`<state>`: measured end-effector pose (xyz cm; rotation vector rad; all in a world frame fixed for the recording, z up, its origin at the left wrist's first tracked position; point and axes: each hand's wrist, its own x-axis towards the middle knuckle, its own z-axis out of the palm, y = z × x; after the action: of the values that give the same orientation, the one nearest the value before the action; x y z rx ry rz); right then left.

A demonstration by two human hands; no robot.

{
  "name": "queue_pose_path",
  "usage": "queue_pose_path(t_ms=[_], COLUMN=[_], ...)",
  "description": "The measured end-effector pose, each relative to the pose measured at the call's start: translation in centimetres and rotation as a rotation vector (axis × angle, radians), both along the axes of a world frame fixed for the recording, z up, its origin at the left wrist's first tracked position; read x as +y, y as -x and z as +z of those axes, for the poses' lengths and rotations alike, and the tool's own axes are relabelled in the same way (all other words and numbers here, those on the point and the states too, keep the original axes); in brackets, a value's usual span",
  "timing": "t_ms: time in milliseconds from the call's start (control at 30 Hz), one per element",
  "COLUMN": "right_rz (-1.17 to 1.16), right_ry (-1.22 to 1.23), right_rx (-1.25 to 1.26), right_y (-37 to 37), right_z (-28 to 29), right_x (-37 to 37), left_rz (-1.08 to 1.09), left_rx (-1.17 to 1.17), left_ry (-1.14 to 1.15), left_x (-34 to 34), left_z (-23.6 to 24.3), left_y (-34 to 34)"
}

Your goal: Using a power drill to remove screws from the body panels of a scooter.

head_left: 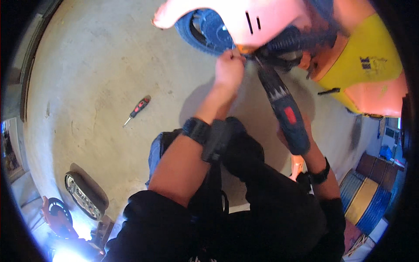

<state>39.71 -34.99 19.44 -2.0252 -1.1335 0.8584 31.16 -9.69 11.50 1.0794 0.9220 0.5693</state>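
Note:
My right hand (305, 131) wraps round the handle of a long black power tool (283, 102) with a red patch on its body. The tool's narrow head points away from me, up to the underside of a pink-and-yellow scooter body (275, 22). What the tip touches is hidden in the dark gap there. My left hand (230, 67) reaches to the panel's lower edge, by a small orange part (245, 49), left of the tool's head. Its fingers are pinched together, and what they hold cannot be made out. Behind it shows the scooter's dark wheel (206, 29).
A red-and-black screwdriver (140, 107) lies on the concrete floor (87, 78) to the left. An oval metal cover (85, 196) rests at lower left, near a bright lamp (72, 255). Yellow bodywork (371, 61) overhangs at right. A blue-and-tan ribbed object (365, 198) stands at lower right.

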Motion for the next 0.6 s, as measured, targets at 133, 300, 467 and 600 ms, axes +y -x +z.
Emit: queue_pose_path(t_ms=[133, 300, 467, 600], right_rz=[0.024, -0.015, 0.010, -0.025], right_ry=[-0.182, -0.237, -0.189, -0.185], right_rx=[-0.291, -0.224, -0.410, -0.401], right_y=[3.2, 3.4, 3.9, 4.9], right_z=[-1.0, -2.8, -3.1, -2.9], right_x=[4.0, 4.7, 5.6, 6.3], left_rz=[-0.134, -0.340, -0.375, -0.346], left_rx=[-0.305, -0.315, -0.286, -0.276], left_ry=[0.445, 0.457, 0.272, 0.239], left_x=[0.5, 0.6, -1.2, -1.2], left_z=[3.6, 3.6, 4.2, 4.5], left_y=[2.5, 3.6, 2.4, 2.3])
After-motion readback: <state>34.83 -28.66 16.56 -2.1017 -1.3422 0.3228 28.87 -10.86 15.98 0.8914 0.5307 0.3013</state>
